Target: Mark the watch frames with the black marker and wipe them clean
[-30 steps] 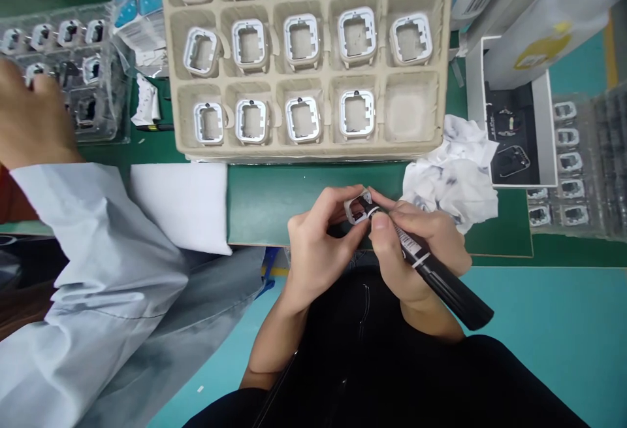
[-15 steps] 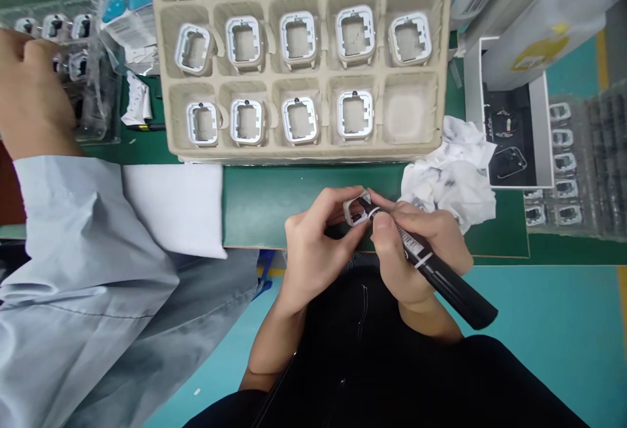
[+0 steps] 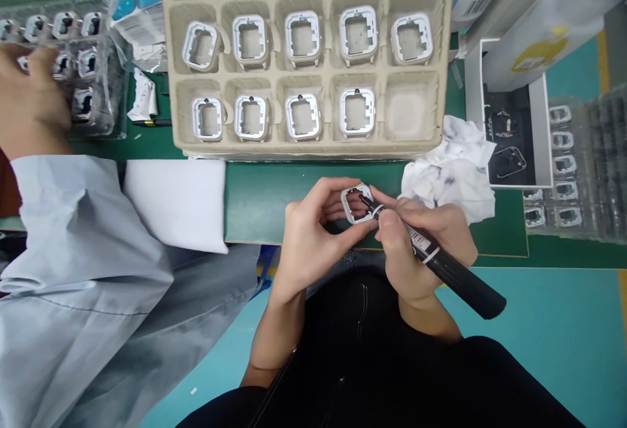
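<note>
My left hand [image 3: 313,232] pinches a small white square frame [image 3: 356,204] above the front edge of the green mat [image 3: 264,199]. A black marker pen [image 3: 441,263] is gripped in my right hand [image 3: 421,245], its tip touching the inside of the frame. Just behind stands a cardboard tray [image 3: 313,150] with several white frames in its cells; its near-right cell [image 3: 409,111] holds nothing.
A crumpled white cloth [image 3: 453,170] lies right of my hands. A white box with a black inlay [image 3: 512,131] and clear blister trays [image 3: 573,166] sit at the right. At the left, a co-worker's sleeve [image 3: 83,238] and hand [image 3: 29,98] reach over another clear tray [image 3: 78,62]. White paper [image 3: 179,199] lies beside them.
The frame has turned in my left hand so its opening faces up more. The pen tip has shifted slightly inside it. The co-worker's hand moved over the left tray.
</note>
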`<state>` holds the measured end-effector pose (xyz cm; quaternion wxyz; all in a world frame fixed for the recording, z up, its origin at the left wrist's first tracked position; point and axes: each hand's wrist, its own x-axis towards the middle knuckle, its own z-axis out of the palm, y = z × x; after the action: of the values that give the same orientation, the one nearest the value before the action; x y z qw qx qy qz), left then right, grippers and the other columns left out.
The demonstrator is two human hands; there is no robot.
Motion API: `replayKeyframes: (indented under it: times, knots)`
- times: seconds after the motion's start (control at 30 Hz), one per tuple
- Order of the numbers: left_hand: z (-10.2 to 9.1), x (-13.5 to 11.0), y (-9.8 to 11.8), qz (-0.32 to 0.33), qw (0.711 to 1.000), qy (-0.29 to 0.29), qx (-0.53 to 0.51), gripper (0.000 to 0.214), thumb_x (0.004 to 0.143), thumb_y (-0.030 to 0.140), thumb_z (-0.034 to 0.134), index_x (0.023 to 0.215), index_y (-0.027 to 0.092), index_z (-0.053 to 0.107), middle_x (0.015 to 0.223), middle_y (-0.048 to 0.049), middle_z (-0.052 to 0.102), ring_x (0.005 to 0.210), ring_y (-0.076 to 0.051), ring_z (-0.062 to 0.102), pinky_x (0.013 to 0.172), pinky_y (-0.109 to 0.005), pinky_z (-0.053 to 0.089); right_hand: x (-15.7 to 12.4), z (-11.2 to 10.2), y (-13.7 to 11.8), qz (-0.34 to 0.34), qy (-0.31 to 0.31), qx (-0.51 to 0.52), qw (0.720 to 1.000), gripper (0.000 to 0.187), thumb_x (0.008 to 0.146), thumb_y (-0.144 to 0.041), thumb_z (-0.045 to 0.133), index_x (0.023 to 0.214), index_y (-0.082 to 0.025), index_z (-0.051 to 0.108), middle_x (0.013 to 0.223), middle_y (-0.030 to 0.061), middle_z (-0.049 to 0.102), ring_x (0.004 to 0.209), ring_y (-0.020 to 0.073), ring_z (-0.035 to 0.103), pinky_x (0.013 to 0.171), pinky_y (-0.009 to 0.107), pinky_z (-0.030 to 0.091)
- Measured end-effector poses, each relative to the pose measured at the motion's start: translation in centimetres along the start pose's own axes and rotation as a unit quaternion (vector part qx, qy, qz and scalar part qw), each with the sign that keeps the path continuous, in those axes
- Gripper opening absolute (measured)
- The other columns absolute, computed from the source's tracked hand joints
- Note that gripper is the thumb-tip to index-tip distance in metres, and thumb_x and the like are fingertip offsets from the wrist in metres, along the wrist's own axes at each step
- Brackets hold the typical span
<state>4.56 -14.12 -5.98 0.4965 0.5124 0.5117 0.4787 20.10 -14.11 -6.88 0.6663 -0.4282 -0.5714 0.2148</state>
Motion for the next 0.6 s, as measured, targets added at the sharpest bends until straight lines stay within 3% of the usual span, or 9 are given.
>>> replayKeyframes:
  times: [0.3,0.6]
  knots:
    - [-0.06,-0.24,-0.53,0.035,0.999,-0.003,0.038,0.041,0.101,0.033,0.102,0.136,0.028,0.082,0.123,-0.0046,0.093,0.11,-0.023,0.093,0.105,-0.033,0.079,-0.14,0.17,0.24,-0.008,0.006,-0.031,0.999,0.017,0.103,-0.019,0.09,0.103,-0.027,0.075,0.084,-0.0041,0.078,0.088,0.0262,0.093,0.086,0.042,0.085]
    - [0.05,-0.12,-0.31,0.054,0.997,0.003,0.052,0.036,0.103,0.027,0.099,0.136,0.029,0.084,0.12,-0.0028,0.092,0.107,-0.021,0.092,0.102,-0.03,0.078,0.05,0.18,-0.01,-0.003,-0.003,-0.02,1.0,0.017,0.104,-0.017,0.088,0.103,-0.026,0.074,0.085,-0.0048,0.077,0.08,0.0211,0.09,0.093,0.04,0.085]
